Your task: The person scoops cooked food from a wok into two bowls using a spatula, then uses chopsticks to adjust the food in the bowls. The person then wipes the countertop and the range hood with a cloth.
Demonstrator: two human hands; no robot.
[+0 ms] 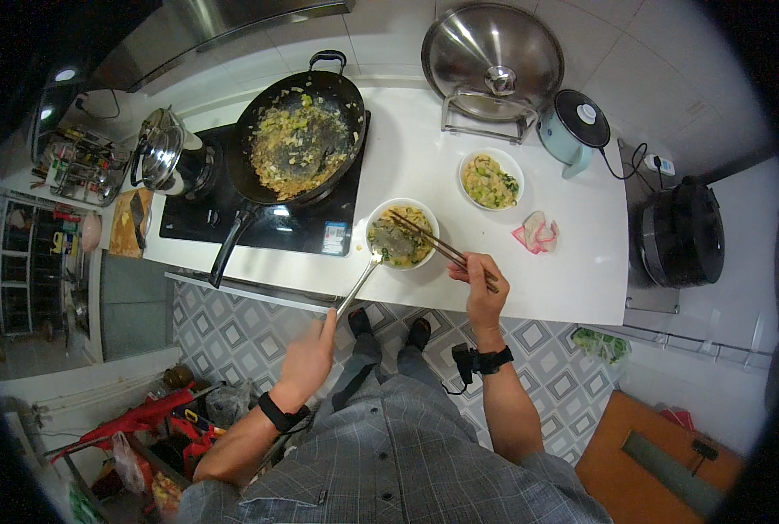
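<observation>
My left hand (pixel 305 359) grips the long handle of a metal cooking utensil (pixel 361 283), probably a spatula. Its grey head is over the food in a white bowl (pixel 436 226) at the counter's front edge. Between the fingers of my right hand (pixel 484 288) is a pair of brown chopsticks (pixel 438 245), with their tips over the same bowl. Yellowish food with green pieces surrounds the utensil's head. Similar food fills a second white bowl (pixel 492 178) farther back on the right. A large black wok (pixel 297 134) on the cooktop holds more chopped yellow and green food.
The wok's handle (pixel 227 245) juts over the front of the black cooktop (pixel 297 229). Left of it stands a lidded steel pot (pixel 165 154). A crumpled cloth or bag (pixel 537 232), a light-blue electric pot (pixel 567 134) and a racked wok lid (pixel 487 49) occupy the right.
</observation>
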